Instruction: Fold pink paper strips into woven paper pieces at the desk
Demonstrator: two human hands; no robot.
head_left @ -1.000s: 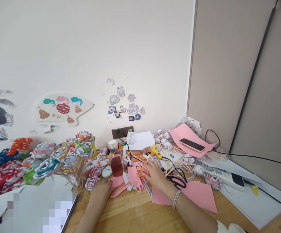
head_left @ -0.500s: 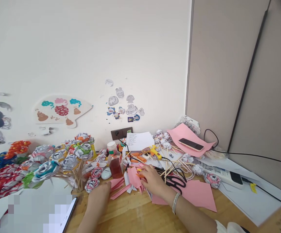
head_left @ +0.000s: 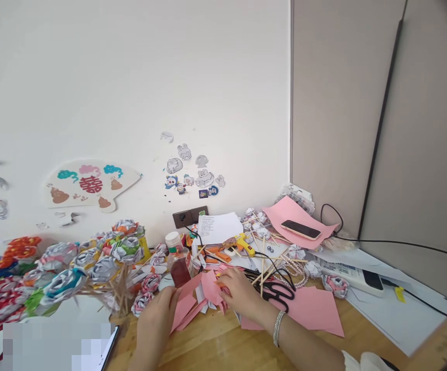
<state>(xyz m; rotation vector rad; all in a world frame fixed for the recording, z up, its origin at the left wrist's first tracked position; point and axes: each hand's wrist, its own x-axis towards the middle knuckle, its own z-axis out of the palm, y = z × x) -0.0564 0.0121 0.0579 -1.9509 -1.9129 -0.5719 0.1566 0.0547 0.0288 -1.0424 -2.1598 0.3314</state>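
Note:
My left hand (head_left: 158, 314) pinches the end of a pink paper strip (head_left: 189, 286), which slants up to the right above other pink pieces. Close by on the right, my right hand (head_left: 241, 292), with a silvery bracelet at the wrist, has its fingers curled over a small pink paper piece (head_left: 211, 286) in the pile. Something small and yellow-orange shows at its fingertips, too small to name. Black-handled scissors (head_left: 279, 296) lie just right of this hand, partly over a pink sheet (head_left: 316, 312). Behind the hands is a yellow glue gun (head_left: 245, 244).
Folded paper flowers (head_left: 66, 283) crowd the left side. A bottle of reddish liquid (head_left: 179, 268) stands behind my left hand. At the right are a phone (head_left: 300, 230) on pink paper, a power strip (head_left: 362, 282) and cables. A tablet (head_left: 109, 348) lies front left.
My left hand has risen slightly, lifting the pink paper strip off the pile. My right hand stays by the pink pieces. The camera view has shifted a little to the right.

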